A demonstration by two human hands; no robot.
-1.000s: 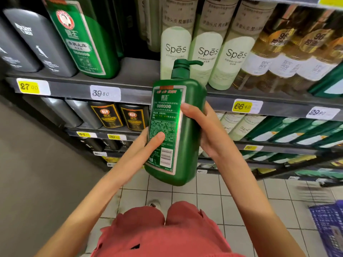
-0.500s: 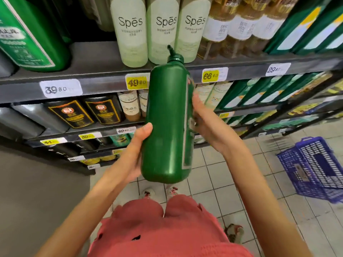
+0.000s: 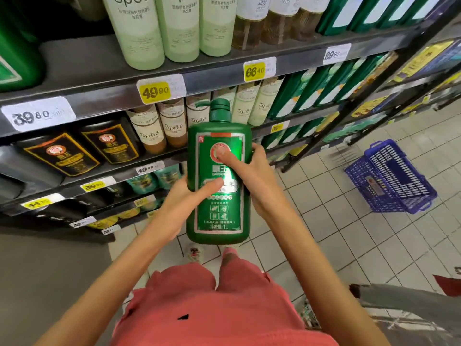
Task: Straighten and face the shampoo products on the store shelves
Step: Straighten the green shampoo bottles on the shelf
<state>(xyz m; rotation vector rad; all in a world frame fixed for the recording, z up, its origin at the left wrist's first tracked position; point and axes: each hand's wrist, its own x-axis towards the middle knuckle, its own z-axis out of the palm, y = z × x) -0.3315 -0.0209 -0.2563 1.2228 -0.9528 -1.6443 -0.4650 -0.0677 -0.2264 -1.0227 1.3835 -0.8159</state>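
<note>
while the left hand [image 3: 174, 211] and right hand [image 3: 260, 181] are both holding it, one dark green pump bottle [image 3: 217, 216] is hanging upright in the air in front of the second shelf [image 3: 124, 174]. the left hand is gripping its lower left side, thumb lying across the label; the right hand is wrapping round the right edge, its thumb pressing on the round red emblem. the front label is facing the camera: green with a silver border, chinese characters and "1l" near the bottom; the pump spout is pointing left. on the upper shelf [image 3: 82, 61] three pale green bottles [image 3: 136, 38] are standing side by side, with amber bottles [image 3: 252, 26] just to their right. two black bottles [image 3: 62, 156] with gold trim are sitting on the second shelf at the left. four price tags [image 3: 159, 89] are showing on the upper shelf's edge. one blue basket [image 3: 391, 176] is sitting on the tiled floor [image 3: 349, 245] well to the right. the held bottle is covering part of the row behind it.
</note>
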